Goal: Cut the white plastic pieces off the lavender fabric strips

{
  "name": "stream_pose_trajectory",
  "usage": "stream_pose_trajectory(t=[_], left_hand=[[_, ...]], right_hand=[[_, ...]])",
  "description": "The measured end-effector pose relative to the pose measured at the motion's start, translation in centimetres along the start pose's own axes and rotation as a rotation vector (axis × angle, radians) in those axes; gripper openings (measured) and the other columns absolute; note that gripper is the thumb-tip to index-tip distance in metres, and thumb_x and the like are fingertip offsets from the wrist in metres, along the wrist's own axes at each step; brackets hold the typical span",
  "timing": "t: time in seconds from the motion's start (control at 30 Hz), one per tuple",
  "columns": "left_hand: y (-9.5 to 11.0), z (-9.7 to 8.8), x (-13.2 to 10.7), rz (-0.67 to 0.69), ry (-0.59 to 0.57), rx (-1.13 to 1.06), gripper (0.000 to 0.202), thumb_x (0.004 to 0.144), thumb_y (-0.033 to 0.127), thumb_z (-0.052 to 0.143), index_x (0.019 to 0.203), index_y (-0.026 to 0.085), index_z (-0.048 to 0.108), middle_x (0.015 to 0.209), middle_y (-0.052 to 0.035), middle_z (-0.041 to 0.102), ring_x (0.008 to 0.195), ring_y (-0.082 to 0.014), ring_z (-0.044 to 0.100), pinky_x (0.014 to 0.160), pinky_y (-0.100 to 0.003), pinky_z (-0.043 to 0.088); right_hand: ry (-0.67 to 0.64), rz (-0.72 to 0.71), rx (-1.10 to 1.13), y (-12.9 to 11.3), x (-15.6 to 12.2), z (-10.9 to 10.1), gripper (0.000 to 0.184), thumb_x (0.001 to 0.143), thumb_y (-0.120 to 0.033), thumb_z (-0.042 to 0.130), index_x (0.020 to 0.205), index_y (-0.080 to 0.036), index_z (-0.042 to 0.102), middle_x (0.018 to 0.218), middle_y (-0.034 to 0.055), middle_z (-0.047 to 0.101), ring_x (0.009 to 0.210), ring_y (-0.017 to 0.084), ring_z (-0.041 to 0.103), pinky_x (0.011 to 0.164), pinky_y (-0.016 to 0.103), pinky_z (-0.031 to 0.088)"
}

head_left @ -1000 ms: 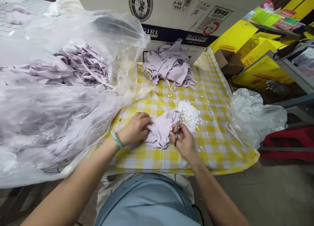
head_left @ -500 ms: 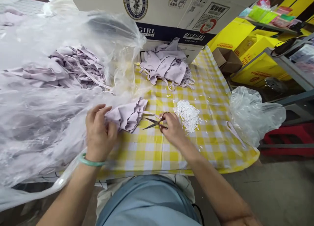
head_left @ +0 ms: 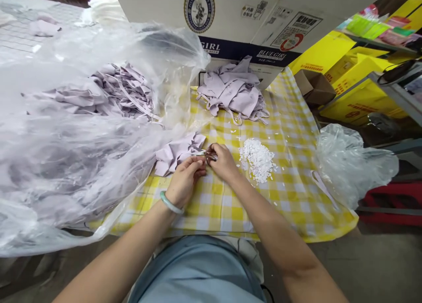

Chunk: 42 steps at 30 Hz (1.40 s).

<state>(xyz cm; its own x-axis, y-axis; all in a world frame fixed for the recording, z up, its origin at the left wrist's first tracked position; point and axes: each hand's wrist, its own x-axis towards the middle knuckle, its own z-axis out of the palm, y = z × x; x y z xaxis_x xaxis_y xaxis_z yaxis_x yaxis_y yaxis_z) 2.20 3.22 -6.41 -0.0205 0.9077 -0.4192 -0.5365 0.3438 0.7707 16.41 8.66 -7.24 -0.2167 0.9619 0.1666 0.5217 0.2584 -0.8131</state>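
Observation:
My right hand (head_left: 224,162) grips a pair of scissors (head_left: 209,155) by the handles, with the blades pointing left. Close beside the blades, my left hand (head_left: 187,176) has thumb and fingers pinched together; what is between them is too small to make out. A jade-green bangle (head_left: 170,203) circles my left wrist. Just beyond the left fingers lies a ruffled lilac fabric piece (head_left: 174,153), lying partly beneath the scissor tips. Right of my right hand, a heap of small white bits (head_left: 257,159) is spread on the yellow checked tablecloth (head_left: 227,206).
A large clear plastic bag (head_left: 82,162) holding lilac fabric pieces (head_left: 128,92) covers the left. More lilac pieces (head_left: 234,90) are piled against a cardboard beer carton (head_left: 244,13) at the back. A crumpled clear bag (head_left: 352,162) and a lilac strip (head_left: 325,189) lie at the right edge.
My left hand has come off the lilac piece's left side and moved right to the scissors, its fingers now pinched. The scissors have shifted slightly left and their blades look closer together.

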Motion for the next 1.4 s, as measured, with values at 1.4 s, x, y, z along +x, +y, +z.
stream_pose_trajectory(t=[1.4], left_hand=[[8.6,-3.8,-6.6,0.025,-0.533,0.643,0.034,0.094,0.042,0.057,0.087,0.014,0.075,0.065,-0.0004,0.052,0.058,-0.0090,0.040,0.052,-0.021,0.031]], right_hand=[[-0.745,-0.205,0.672,-6.3,0.5,-3.8,0.026,0.082,-0.032,0.072,0.084,-0.022,0.049,0.104,0.0077,0.069,0.111,0.022,0.059,0.100,0.040,0.043]])
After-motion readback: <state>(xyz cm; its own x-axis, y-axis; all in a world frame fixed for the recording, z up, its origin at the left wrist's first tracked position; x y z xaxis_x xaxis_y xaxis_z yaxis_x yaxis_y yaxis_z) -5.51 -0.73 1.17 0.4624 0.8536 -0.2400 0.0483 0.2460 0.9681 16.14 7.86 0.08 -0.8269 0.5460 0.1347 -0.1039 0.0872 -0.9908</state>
